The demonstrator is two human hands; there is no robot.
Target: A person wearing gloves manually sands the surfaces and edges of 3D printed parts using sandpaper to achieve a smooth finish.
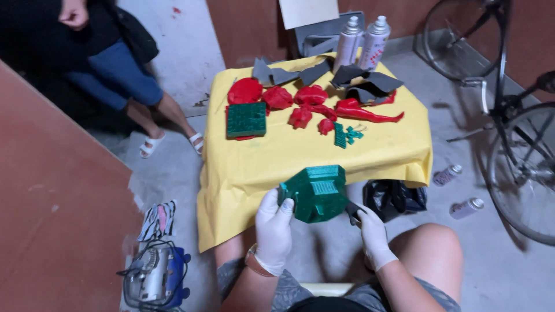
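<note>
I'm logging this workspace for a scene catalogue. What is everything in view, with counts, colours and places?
Green angular printed part: 1, dark green, held in both hands.
Green ribbed square block: 1, green, left on the yellow cloth.
Small green pieces: a cluster, green, mid cloth.
Red moulded parts: several, red, across the cloth's far half.
Sandpaper sheets: several, dark grey, far edge.
Spray cans: 2 upright, white, behind the cloth; 2 more lying on the floor, right.
Black bag: 1, under the cloth's right corner.
Bicycle: 1, right.
Power tool: 1, grey and blue, bottom left.
Bystander: 1, in blue shorts and white sandals, top left.
Left hand: white glove, grips the part.
Right hand: white glove, at the part's right edge.
</note>
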